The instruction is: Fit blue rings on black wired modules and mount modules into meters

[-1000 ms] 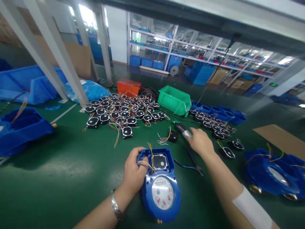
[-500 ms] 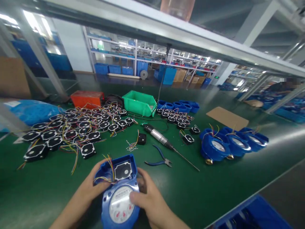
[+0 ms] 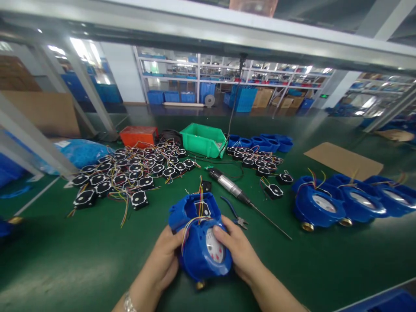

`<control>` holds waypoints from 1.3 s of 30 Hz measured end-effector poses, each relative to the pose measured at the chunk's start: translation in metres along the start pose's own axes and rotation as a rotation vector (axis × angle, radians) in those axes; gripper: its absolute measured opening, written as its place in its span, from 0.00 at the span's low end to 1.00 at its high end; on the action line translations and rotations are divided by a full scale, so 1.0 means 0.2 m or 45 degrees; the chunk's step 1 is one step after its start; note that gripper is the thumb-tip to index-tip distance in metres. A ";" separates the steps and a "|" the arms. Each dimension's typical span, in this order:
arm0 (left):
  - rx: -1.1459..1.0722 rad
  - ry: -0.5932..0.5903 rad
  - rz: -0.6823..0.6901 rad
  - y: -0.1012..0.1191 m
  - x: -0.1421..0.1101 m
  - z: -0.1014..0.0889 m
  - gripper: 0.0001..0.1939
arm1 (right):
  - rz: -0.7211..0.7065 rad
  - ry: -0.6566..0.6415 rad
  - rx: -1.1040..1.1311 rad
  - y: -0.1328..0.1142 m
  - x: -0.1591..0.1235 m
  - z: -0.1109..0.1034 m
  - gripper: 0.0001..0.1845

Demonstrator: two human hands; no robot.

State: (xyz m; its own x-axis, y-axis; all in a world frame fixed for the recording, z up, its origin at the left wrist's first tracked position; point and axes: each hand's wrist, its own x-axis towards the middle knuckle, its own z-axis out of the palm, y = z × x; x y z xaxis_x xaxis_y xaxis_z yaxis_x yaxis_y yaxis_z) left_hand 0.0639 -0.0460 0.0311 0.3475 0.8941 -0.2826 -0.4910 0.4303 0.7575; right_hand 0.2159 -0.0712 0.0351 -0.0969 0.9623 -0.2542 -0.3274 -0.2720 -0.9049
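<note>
A blue water meter [image 3: 201,255] with a round white dial is held between both my hands, tilted over the near part of the bench. My left hand [image 3: 167,249] wraps its left side, some fingers hidden beneath. On the other side my right hand [image 3: 237,242] grips the body, thumb at the edge of the dial. In the meter's open upper housing sits a black module [image 3: 203,209] with a white outline, and coloured wires [image 3: 191,223] stick out of it. Just beyond lie blue-handled cutters [image 3: 236,213] and an electric screwdriver [image 3: 229,185] with a long thin shaft.
Many wired black modules [image 3: 134,167] cover the left of the green bench [image 3: 107,247]. Behind them stand an orange box [image 3: 139,135] and a green bin [image 3: 201,141]. Several blue meters [image 3: 320,207] line the right side, near a cardboard sheet [image 3: 344,160]. A shelf beam crosses overhead.
The meter has turned and tilted in my hands, so its side and a brass fitting now show. The camera view has swung to the left. Both hands still hold the meter.
</note>
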 end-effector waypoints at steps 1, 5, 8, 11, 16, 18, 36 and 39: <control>0.018 0.045 0.048 0.00 0.02 0.01 0.32 | -0.073 -0.015 -0.159 -0.01 0.01 -0.01 0.32; 0.159 0.265 0.227 -0.01 0.08 0.03 0.38 | -0.204 -0.126 -0.497 -0.01 0.08 -0.06 0.49; 0.161 0.294 0.272 -0.04 0.08 0.02 0.39 | -0.162 -0.150 -0.376 0.03 0.12 -0.06 0.51; 0.113 0.288 0.340 -0.07 0.07 0.00 0.42 | -0.106 -0.106 -0.118 0.08 0.14 -0.06 0.51; 0.069 0.395 0.347 -0.07 0.03 0.01 0.44 | -0.029 -0.086 0.165 0.14 0.11 -0.05 0.44; 0.058 0.410 0.312 -0.06 0.01 0.02 0.45 | 0.006 -0.086 0.177 0.15 0.09 -0.05 0.40; -0.035 0.518 0.232 -0.05 -0.09 0.08 0.48 | 0.088 -0.261 -0.078 0.16 0.09 -0.22 0.31; -0.113 0.525 0.263 -0.09 -0.12 0.10 0.47 | 0.041 -0.273 -0.216 0.18 0.10 -0.27 0.36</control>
State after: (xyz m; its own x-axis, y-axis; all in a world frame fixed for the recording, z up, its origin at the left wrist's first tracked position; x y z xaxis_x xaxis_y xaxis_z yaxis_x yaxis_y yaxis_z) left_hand 0.0799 -0.0766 0.0361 -0.1024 0.9292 -0.3551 -0.5893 0.2310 0.7742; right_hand 0.2537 -0.0616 -0.0210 -0.3073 0.9254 -0.2219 -0.1606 -0.2803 -0.9464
